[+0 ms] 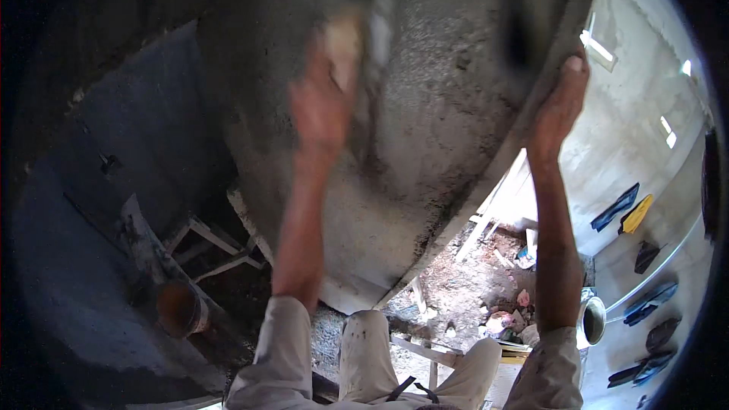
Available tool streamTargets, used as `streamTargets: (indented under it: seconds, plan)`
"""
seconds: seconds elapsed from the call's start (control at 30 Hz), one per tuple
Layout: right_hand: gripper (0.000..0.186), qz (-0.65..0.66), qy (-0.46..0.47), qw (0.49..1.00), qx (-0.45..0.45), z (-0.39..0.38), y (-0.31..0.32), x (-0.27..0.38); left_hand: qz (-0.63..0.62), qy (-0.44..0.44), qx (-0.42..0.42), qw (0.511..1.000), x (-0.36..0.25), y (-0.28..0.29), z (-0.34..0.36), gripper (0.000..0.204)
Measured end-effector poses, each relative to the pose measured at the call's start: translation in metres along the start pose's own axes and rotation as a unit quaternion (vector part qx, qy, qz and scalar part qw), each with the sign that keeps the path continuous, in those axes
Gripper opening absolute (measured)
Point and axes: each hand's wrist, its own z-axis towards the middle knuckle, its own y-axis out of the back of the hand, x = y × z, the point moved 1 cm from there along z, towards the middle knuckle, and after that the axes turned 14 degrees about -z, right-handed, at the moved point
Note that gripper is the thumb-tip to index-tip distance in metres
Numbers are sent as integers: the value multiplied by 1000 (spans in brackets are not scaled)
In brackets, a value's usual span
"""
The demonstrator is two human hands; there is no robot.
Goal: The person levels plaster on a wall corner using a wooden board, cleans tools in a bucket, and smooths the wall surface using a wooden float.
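Note:
A wall face of wet grey plaster (448,129) fills the upper middle, in front of me. My left hand (323,110) is closed round the pale handle of a plastering trowel (376,45). Its long blade lies against or close to the plaster; motion blurs both hand and tool. At the wall's right edge (497,159), my right hand (560,110) grips the narrow side, thumb up and fingers mostly hidden behind it. Whether that grey strip is a board or the wall itself, I cannot tell.
An orange-brown bucket (181,310) and a wooden trestle (216,247) stand at the lower left. Rubble (501,323) covers the floor at lower right, near a pale bucket (591,321). Clothes (649,302) hang along the right wall. Below me run wooden scaffold bars (425,349).

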Motion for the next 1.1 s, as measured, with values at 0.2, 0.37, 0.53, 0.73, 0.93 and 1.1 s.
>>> streamTargets:
  seconds: [0.2, 0.37, 0.53, 0.73, 0.93, 1.1]
  plan:
    - [69, -4, -36, 999, 30, -2, 3, 19, -117, 38, -153, 980, 81, 43, 37, 66]
    - [70, -2, 4, 1000, 16, 2, -4, 8, -245, 261, -121, 926, 188, 9, -97, 74]
    - [72, 31, -36, 997, 53, -5, -9, 3, -120, 196, -109, 967, 154, -62, -205, 58]
    - [64, -295, 281, 913, -5, 11, 21, -39, -57, 214, -134, 966, 196, 18, -67, 41]
    - [58, -259, 173, 950, 37, 1, 14, -10, -139, 222, -264, 928, 320, 20, -123, 46]
    - [59, -35, 139, 989, 39, -13, -19, 1, 356, 213, -144, 899, 378, -16, -344, 62]
